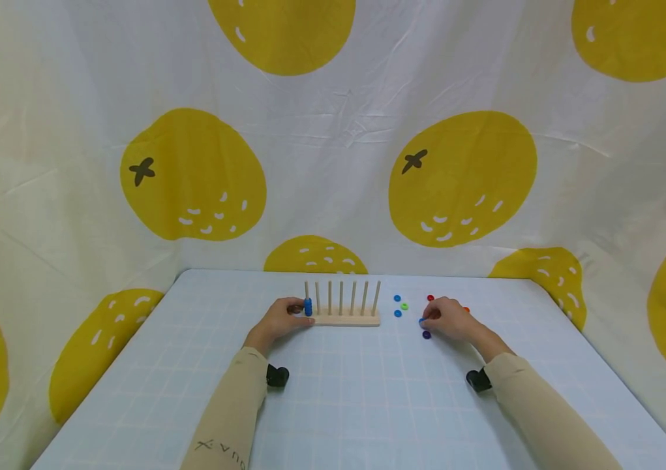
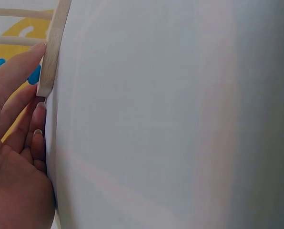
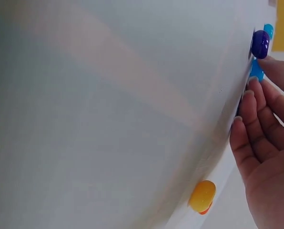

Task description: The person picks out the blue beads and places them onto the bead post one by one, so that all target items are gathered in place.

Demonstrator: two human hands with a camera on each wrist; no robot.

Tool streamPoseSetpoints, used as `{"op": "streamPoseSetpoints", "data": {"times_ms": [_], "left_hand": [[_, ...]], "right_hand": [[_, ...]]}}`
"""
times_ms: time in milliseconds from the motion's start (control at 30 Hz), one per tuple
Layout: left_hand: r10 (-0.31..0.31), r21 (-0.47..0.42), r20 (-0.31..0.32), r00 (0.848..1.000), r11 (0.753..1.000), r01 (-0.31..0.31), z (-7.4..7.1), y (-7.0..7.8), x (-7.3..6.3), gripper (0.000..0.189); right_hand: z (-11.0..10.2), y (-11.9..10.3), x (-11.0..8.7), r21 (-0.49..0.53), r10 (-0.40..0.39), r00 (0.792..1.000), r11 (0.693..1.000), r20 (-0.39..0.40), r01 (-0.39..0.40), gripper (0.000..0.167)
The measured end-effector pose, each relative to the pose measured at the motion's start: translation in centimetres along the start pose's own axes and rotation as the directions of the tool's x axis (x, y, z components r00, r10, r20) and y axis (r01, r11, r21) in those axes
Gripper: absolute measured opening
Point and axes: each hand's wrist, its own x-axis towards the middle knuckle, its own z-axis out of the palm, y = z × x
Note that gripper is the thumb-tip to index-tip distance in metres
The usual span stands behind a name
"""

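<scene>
A wooden peg rack with several upright pegs stands towards the back of the table. Blue beads are stacked on its leftmost peg. My left hand grips the rack's left end; in the left wrist view the thumb lies against the wooden base and the other fingers reach past its end. To the right of the rack, my right hand pinches a blue bead between thumb and fingertips, low at the tabletop. Just in front of that bead lies a dark purple bead.
Between rack and right hand lie two blue beads, one nearer and one farther, plus a green bead. A red bead and an orange bead sit behind the right hand. The right wrist view shows a yellow bead. A patterned curtain hangs behind.
</scene>
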Motion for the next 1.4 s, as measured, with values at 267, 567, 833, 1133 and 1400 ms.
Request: {"op": "streamPoseSetpoints", "data": {"times_ms": [267,567,833,1133,1400], "left_hand": [[-0.013,-0.007,0.010,1.000,1.000,0.013,0.0,0.0,-0.1,0.053],[-0.006,0.008,-0.006,1.000,1.000,0.007,-0.1,-0.2,0.2,0.054],[0.000,0.000,-0.003,1.000,1.000,0.000,0.0,-0.2,0.2,0.051],[0.005,-0.006,0.001,1.000,1.000,-0.005,0.0,-0.2,0.1,0.052],[-0.002,0.006,0.001,1.000,1.000,0.002,0.0,-0.1,0.2,0.053]], "right_hand": [[-0.6,-0.1,0.1,-0.029,-0.065,0.997,0.998,-0.037,0.064,0.015],[-1.5,-1.9,-0.2,0.017,-0.142,0.982,0.989,-0.124,0.145,0.017],[-1.0,-3.3,-0.9,0.056,-0.183,0.960,0.978,-0.214,0.199,0.019],[-0.5,-4.5,-1.3,0.098,-0.212,0.935,0.964,-0.286,0.248,0.022],[-0.1,-5.4,-1.3,0.138,-0.266,0.913,0.937,-0.311,0.320,0.020]]}}
